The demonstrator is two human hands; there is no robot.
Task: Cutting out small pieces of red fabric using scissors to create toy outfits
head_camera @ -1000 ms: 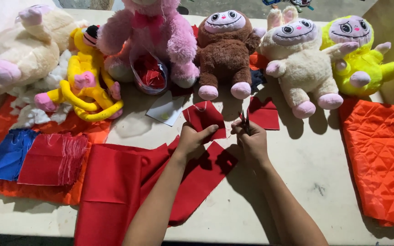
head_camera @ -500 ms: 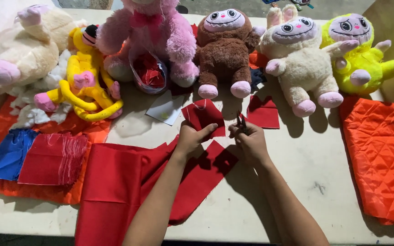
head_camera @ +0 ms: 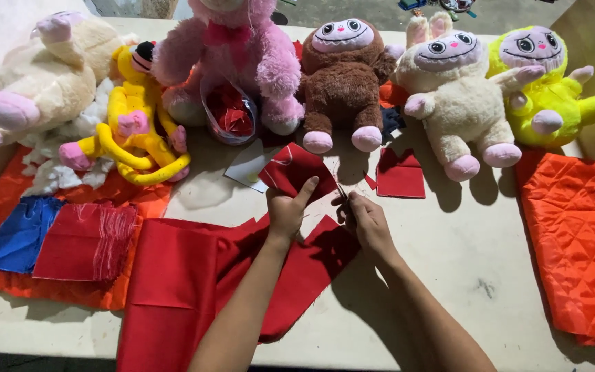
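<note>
Left hand (head_camera: 287,210) pinches a red piece (head_camera: 292,170) taut so the right hand (head_camera: 366,222), closed on scissors (head_camera: 339,193), can cut beside it.

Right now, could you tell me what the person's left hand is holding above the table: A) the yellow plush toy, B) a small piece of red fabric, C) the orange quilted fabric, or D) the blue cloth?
B: the left hand grips a small piece of red fabric, lifted in front of the brown plush toy, while the right hand works at its edge with what looks like scissors.
</note>
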